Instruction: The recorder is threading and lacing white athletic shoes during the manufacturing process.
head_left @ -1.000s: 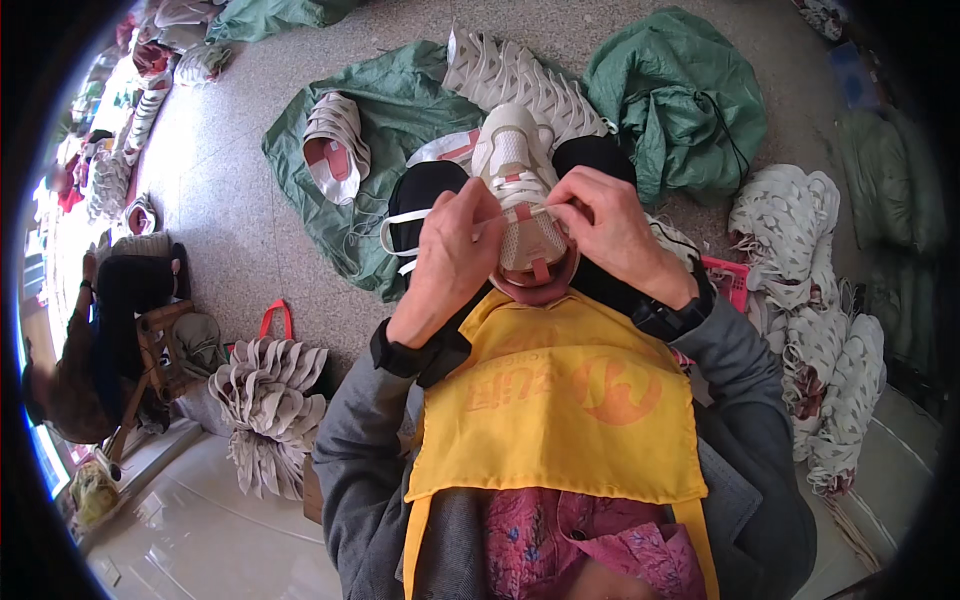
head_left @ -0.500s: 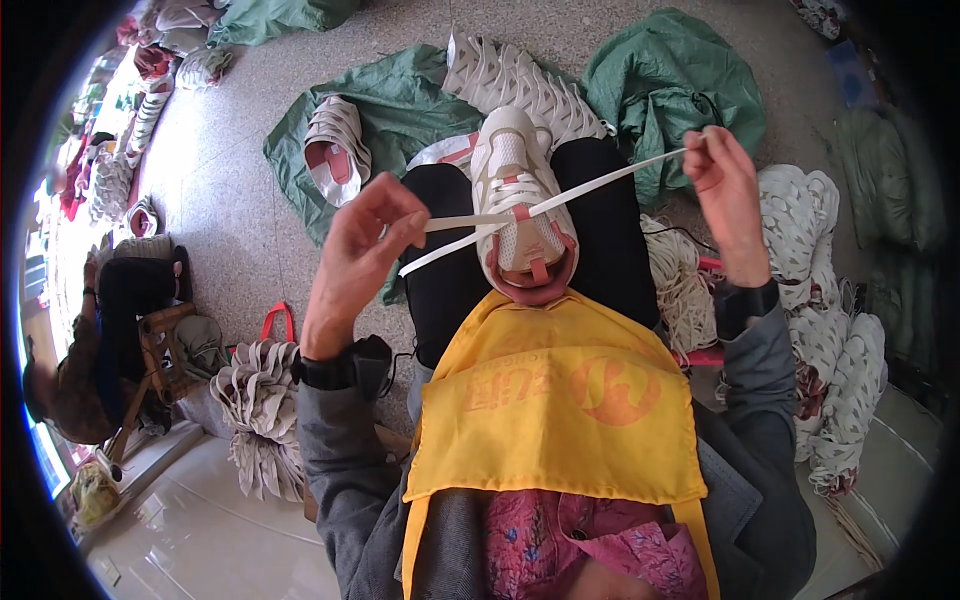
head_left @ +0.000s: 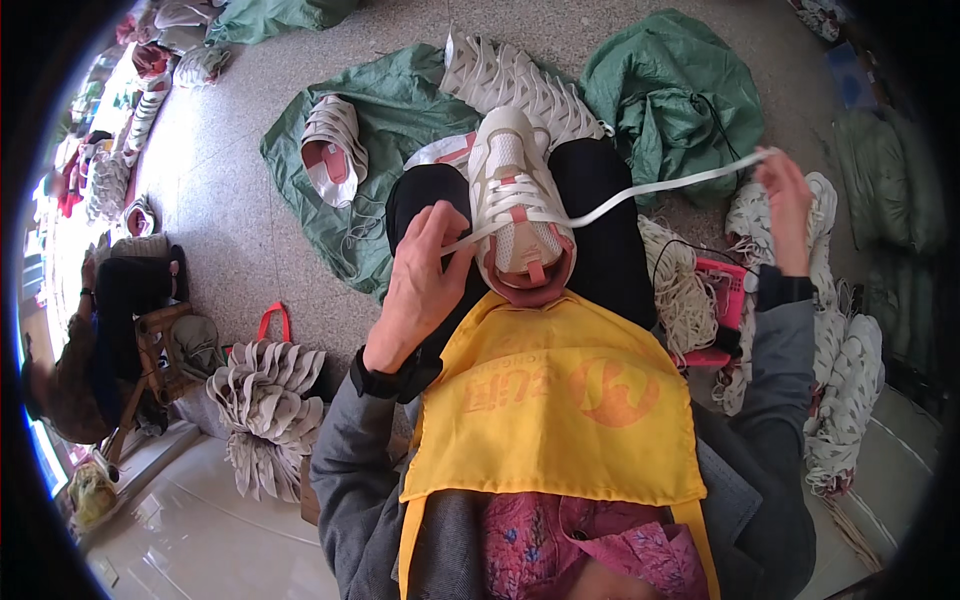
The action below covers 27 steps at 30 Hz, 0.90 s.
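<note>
The white sneaker (head_left: 520, 205) sits on my lap between my knees, toe pointing away from me, its pink-lined opening just above my yellow apron (head_left: 560, 400). My left hand (head_left: 425, 280) is pressed against the near side of the shoe, thumb and fingers pinching one end of the white lace (head_left: 640, 195) close to the eyelets. My right hand (head_left: 785, 195) is stretched well out to the side, fingers closed around the other end, so the lace runs taut from the shoe across my right knee.

I judge the lacing well along: several crossings already lie over the tongue, and only the upper eyelets near the opening look unfilled, though I cannot tell exactly how many. The ends are not tied.

Another sneaker (head_left: 330, 150) lies on the green bag (head_left: 400, 110) on the floor, a bundle of laces (head_left: 680, 285) rests beside my right knee, and stacked soles (head_left: 265, 390) stand to my left.
</note>
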Each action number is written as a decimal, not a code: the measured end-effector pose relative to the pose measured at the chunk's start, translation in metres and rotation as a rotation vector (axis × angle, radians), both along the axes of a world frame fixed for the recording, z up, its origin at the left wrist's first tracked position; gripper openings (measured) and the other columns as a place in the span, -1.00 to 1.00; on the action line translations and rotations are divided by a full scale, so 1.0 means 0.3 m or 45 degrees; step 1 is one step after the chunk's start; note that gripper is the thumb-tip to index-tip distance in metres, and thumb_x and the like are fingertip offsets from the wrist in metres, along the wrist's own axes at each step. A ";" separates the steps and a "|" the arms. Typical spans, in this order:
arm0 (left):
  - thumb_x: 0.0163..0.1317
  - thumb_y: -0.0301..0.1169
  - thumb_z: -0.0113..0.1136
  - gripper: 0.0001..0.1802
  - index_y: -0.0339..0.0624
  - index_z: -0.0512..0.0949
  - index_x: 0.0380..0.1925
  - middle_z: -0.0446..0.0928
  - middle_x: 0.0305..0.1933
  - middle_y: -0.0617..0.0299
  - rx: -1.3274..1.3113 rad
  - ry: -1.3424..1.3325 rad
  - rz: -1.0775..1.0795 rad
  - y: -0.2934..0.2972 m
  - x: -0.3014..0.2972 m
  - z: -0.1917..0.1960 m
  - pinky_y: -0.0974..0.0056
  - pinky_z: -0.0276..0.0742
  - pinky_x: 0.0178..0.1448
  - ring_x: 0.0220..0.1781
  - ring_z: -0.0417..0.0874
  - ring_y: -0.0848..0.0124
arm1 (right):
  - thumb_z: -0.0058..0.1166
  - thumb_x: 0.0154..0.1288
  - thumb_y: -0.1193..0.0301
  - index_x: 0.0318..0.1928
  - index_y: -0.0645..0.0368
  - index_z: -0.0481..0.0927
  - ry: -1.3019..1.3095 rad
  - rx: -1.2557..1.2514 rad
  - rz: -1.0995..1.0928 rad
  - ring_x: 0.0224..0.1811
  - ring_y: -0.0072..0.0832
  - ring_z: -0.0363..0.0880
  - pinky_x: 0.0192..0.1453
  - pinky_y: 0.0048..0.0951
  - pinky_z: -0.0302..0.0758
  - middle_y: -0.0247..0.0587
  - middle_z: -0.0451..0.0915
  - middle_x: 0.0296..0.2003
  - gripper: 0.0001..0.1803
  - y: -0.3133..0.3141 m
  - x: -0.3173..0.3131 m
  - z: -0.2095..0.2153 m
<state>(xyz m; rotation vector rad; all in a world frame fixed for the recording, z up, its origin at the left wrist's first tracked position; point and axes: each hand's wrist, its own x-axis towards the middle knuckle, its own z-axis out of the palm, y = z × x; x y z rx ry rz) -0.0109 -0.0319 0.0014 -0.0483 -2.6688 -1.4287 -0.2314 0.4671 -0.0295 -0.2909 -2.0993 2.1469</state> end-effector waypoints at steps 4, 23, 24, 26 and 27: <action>0.25 -0.67 0.19 -0.84 -0.35 0.43 -0.22 0.49 -0.31 0.01 -0.138 -0.048 -0.042 -0.002 0.010 -0.014 0.17 0.55 -0.22 -0.34 0.63 0.11 | 0.25 0.40 0.46 0.14 0.15 0.66 0.026 0.514 0.483 -0.38 -0.69 0.63 -0.31 -0.61 0.58 -0.32 0.73 -0.12 -0.68 -0.440 0.233 0.044; 0.23 -0.62 0.25 -0.83 -0.28 0.42 -0.32 0.37 -0.37 -0.01 -0.348 -0.049 0.041 -0.072 0.089 0.019 -0.02 0.43 -0.24 -0.29 0.51 -0.07 | 0.23 0.33 0.55 -0.19 0.26 0.65 0.620 1.028 0.961 -0.31 -0.08 0.67 -0.25 -0.21 0.57 -0.09 0.66 -0.32 -0.92 -0.662 0.390 0.067; 0.22 -0.62 0.26 -0.84 -0.28 0.43 -0.33 0.38 -0.35 0.00 -0.344 -0.106 0.065 -0.086 0.095 0.024 -0.02 0.44 -0.21 -0.26 0.51 -0.06 | 0.24 0.33 0.55 -0.18 0.26 0.65 0.593 1.048 0.924 -0.31 -0.08 0.67 -0.24 -0.21 0.58 -0.09 0.66 -0.31 -0.92 -0.635 0.387 0.069; 0.21 -0.65 0.24 -0.86 -0.31 0.44 -0.35 0.40 -0.32 0.03 -0.465 0.060 0.068 -0.116 0.095 0.031 0.03 0.44 -0.14 -0.20 0.52 0.02 | 0.23 0.34 0.56 -0.17 0.26 0.67 0.545 1.080 0.820 -0.31 -0.15 0.68 -0.24 -0.30 0.58 -0.09 0.68 -0.30 -0.91 -0.567 0.366 0.060; 0.20 -0.66 0.23 -0.87 -0.32 0.45 -0.36 0.41 -0.30 0.05 -0.525 0.142 0.072 -0.135 0.099 0.035 0.05 0.43 -0.10 -0.17 0.52 0.07 | 0.23 0.34 0.56 -0.17 0.27 0.68 0.531 1.106 0.778 -0.33 -0.18 0.68 -0.25 -0.33 0.57 -0.09 0.68 -0.30 -0.91 -0.534 0.355 0.063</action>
